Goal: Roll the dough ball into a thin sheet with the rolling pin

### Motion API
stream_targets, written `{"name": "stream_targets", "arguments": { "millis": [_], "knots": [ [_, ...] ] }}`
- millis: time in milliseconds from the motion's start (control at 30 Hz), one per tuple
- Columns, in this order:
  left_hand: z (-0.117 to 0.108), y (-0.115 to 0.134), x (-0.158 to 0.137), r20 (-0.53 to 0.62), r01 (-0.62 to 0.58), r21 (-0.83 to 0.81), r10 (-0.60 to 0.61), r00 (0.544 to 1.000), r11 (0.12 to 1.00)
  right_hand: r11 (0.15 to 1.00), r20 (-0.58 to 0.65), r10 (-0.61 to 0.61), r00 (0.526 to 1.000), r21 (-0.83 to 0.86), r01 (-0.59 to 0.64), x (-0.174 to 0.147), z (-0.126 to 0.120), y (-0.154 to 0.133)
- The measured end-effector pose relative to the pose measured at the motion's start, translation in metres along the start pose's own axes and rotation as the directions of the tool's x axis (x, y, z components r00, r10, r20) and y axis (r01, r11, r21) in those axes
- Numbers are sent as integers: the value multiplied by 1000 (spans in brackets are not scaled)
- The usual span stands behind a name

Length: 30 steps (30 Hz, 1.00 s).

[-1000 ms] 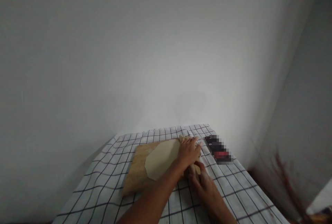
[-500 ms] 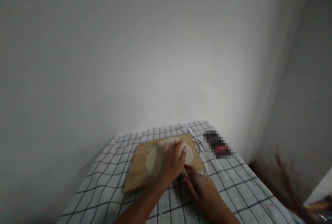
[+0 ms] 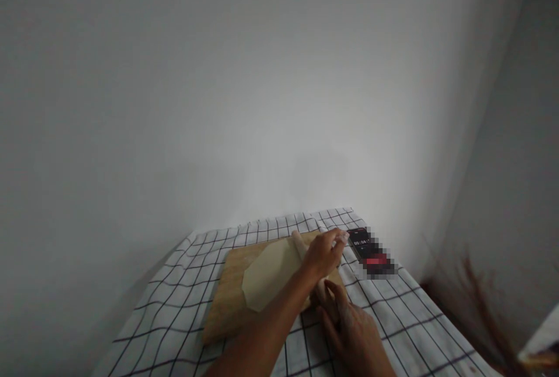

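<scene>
A thin, pale dough sheet (image 3: 268, 275) lies on a wooden board (image 3: 222, 301). Across its right side slants a slim wooden rolling pin (image 3: 299, 243), its middle hidden beneath my left hand (image 3: 325, 252). That hand bears on the pin with curled fingers, and its fingertips are white with what looks like flour. Closer to me, my right hand (image 3: 354, 324) is wrapped round the near end of the pin, just past the board's front right corner. My left forearm covers part of the dough and board.
A dark phone (image 3: 369, 252), partly pixelated and showing timer digits, lies right of the board. The checked tablecloth (image 3: 161, 307) covers the table, which meets a pale wall (image 3: 262, 103). Some blurred reddish-brown strands (image 3: 476, 289) stand off the table's right edge.
My left hand has moved right, off the dough's middle, and its fingers are more curled. The pin's far end has come into sight. My right hand has shifted slightly right and nearer.
</scene>
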<state>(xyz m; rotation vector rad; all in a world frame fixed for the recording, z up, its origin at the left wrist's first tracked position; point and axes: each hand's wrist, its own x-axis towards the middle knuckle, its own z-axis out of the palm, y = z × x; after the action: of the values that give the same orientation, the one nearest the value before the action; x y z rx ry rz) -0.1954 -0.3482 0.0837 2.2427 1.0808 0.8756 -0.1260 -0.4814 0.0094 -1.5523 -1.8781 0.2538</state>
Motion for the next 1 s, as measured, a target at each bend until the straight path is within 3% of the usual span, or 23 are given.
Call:
{"name": "stream_targets", "arguments": {
  "millis": [133,367,567,767,1000],
  "knots": [
    [0,0,-4,-63,-63,57,66,996,996,995,57,13,998,-98,-8,3,-2,-4],
    [-22,-13,-32,-88,-227,250,256,963,941,996,57,93,994,-21,-91,11,-9,-10],
    [-36,-45,-19,-15,-79,424,95,995,902,996,47,74,996,-52,-72,14,-4,-11],
    [-24,-54,11,-8,-20,522,29,1000,853,1000,41,30,999,0,-30,13,0,-6],
    [-31,-67,-1,61,5,592,-51,997,806,999,61,-39,997,29,37,11,-2,-5]
  ]
}}
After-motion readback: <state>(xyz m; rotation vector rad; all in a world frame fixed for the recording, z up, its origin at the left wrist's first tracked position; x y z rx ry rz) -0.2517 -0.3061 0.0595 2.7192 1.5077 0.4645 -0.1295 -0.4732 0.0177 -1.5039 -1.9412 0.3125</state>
